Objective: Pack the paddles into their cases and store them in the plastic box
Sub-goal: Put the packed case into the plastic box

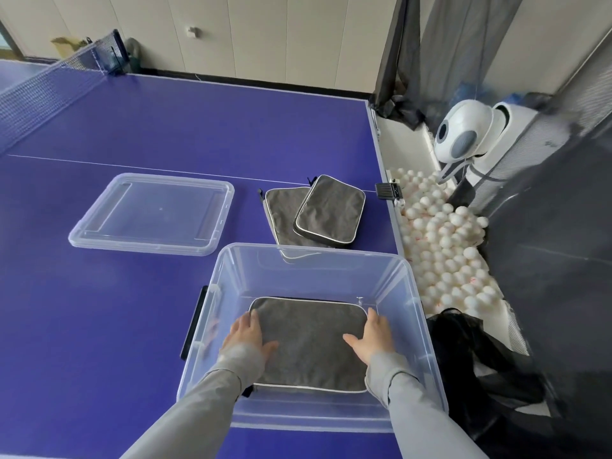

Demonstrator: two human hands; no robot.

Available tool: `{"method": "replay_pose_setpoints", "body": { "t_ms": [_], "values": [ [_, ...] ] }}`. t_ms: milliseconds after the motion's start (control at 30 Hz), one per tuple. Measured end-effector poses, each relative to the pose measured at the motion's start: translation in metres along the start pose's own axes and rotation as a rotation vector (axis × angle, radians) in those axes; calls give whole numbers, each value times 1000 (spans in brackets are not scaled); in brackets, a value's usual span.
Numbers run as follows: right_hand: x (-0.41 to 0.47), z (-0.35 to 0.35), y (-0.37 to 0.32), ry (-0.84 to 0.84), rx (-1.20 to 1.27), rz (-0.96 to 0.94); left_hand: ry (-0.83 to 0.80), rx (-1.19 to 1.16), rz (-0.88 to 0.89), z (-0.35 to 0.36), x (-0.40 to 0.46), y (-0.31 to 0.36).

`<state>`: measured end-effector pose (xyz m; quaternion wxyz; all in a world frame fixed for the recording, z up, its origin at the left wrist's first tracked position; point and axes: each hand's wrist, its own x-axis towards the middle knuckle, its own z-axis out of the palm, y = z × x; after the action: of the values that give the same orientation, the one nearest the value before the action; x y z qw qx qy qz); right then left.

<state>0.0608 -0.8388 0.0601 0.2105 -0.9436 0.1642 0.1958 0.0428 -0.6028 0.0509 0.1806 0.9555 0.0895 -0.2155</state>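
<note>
so right now both hands are down inside the plastic box point(410, 286), laying a grey case point(309, 342) flat on its floor. left hand point(246, 332) rests on the case's left edge, right hand point(372, 336) on its right edge, fingers of both spread apart and lying fairly straight on the fabric, thumbs pointing in toward each other. nothing's pinched as far as i can see, more of a pressing/steadying touch.

if i were doing this step i'd square the case against the box's near wall and push it flat so the next ones stack level, then lift both hands straight up so the fabric doesn't drag.

just beyond the box's far wall there are two more grey cases point(318, 213) on the blue table point(116, 309), one overlapping the other. can't tell if they've got paddles in them already. the clear lid point(99, 226) sits beyond the box and to its left, well apart.

to the right of the box, off the table edge, there's a pile of white balls point(443, 246) and a white ball machine point(470, 134).

no brand names or writing i can read anywhere, too blurry.
</note>
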Motion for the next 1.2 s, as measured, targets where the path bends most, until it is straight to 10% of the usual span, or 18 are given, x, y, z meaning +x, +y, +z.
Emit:
{"method": "replay_pose_setpoints", "body": {
  "t_ms": [533,1200],
  "values": [
    [-42,-46,-112,248,-212,-604,392,145,112,-105,-43,-12],
    [-257,243,-339,-231,-648,-1124,263,-208,-567,-26,-249,-396]
  ]
}}
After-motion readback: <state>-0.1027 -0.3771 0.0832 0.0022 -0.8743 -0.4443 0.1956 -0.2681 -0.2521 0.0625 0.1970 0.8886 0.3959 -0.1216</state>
